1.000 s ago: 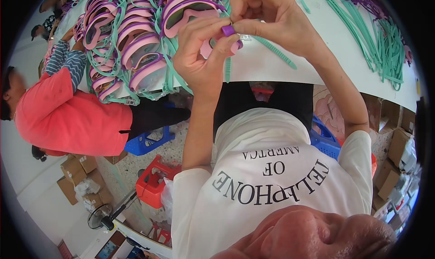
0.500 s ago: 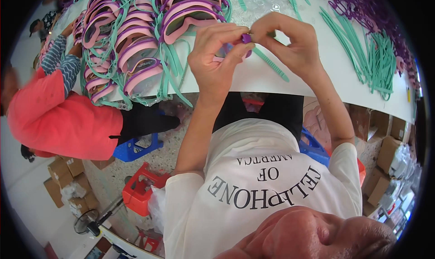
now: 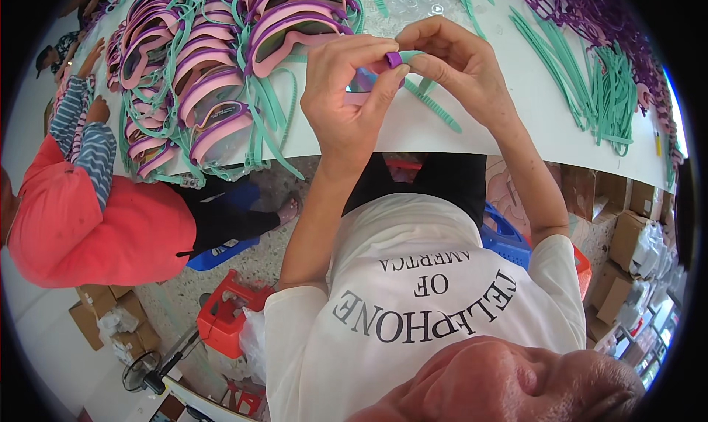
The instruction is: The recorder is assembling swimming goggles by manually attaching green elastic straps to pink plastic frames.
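Over the table's near edge, my left hand (image 3: 341,90) grips a pair of swim goggles, mostly hidden behind the fingers; a shiny lens (image 3: 361,80) with pink and purple trim peeks out below. Its purple side buckle (image 3: 394,59) sticks out between my left thumb and fingertips. My right hand (image 3: 466,68) pinches a mint-green strap (image 3: 410,54) right at that buckle; whether it passes through, I cannot tell. A ribbed green strap end (image 3: 436,109) slants down below my hands.
Rows of finished-looking pink and purple goggles (image 3: 217,86) with green straps cover the table's left. Loose green straps (image 3: 613,97) and a purple heap of frames (image 3: 571,12) are at the right. Clear plastic pieces (image 3: 420,5) lie ahead. A co-worker in red (image 3: 110,223) is at left.
The purple buckle has turned in my left fingers, and a length of green strap now shows between it and my right fingertips. The co-worker's arms have shifted away from the goggles.
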Demonstrator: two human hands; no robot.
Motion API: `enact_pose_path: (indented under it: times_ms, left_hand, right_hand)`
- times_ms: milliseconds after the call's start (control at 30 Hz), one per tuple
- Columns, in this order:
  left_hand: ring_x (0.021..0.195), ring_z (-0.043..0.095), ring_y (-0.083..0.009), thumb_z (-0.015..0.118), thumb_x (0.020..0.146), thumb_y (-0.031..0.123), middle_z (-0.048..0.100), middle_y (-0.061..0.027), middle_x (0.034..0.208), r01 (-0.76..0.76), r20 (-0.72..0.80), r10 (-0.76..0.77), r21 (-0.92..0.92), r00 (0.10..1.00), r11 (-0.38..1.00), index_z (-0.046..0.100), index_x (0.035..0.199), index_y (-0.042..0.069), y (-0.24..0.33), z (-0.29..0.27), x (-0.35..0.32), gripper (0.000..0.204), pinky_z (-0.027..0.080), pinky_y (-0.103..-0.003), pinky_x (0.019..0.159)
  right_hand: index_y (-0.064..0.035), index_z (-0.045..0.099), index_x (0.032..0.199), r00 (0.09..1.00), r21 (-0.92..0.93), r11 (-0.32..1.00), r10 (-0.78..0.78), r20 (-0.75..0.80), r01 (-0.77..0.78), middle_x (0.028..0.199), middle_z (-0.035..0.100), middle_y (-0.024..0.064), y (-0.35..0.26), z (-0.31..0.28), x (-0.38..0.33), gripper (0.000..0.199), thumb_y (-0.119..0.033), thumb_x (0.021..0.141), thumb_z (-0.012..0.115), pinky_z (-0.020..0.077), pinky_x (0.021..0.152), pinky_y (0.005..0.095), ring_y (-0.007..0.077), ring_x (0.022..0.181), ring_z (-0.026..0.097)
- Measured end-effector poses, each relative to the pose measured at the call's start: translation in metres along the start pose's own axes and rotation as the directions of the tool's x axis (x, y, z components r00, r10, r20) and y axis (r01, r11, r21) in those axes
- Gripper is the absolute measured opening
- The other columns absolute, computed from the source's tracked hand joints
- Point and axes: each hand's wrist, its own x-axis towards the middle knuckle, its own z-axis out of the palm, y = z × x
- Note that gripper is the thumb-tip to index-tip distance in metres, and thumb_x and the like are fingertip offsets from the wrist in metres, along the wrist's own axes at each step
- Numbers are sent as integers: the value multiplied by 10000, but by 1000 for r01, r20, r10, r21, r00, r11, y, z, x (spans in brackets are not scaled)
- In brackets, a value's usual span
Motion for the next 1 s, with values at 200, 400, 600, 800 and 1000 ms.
enact_pose_path:
  times_ms: [200,400,600,800,1000]
  left_hand:
    - [927,645,-212,850,764,54,738,-54,995,21,44,-20,-7,999,1000,764,997,68,3,-1,-1,248,508,-342,836]
    - [960,658,-235,846,741,33,744,-63,998,54,120,-46,-65,992,996,775,992,57,7,-2,-3,262,523,-349,849]
    - [967,666,-235,838,751,13,753,-69,990,87,93,-80,-70,992,994,785,996,55,4,-2,-3,254,523,-343,853]
    - [917,652,-172,811,794,-37,739,-84,1039,161,140,-140,-151,980,975,773,1051,15,-6,-4,-10,264,525,-287,779]
    - [821,651,-107,794,835,-56,742,-92,1020,364,153,-331,-305,931,880,754,1086,-30,2,0,-13,256,534,-231,692]
  right_hand:
    - [13,682,1042,990,4,995,101,103,-102,961,705,46,9,-9,-4,166,-134,973,717,528,806,272,102,875,641]
    - [7,712,948,972,45,980,184,149,-192,878,714,54,-5,-17,-5,179,-170,956,739,523,764,261,115,804,655]
    - [4,746,999,983,0,984,179,29,-179,882,726,65,-1,-14,-4,193,-182,949,743,530,781,269,122,810,663]
    - [13,741,980,992,12,992,123,-25,-122,902,731,51,11,-2,-10,125,-97,924,760,553,773,269,118,799,671]
    - [3,706,977,961,-394,887,-275,-29,242,926,721,27,16,-2,-13,117,-73,915,769,561,791,269,116,849,681]
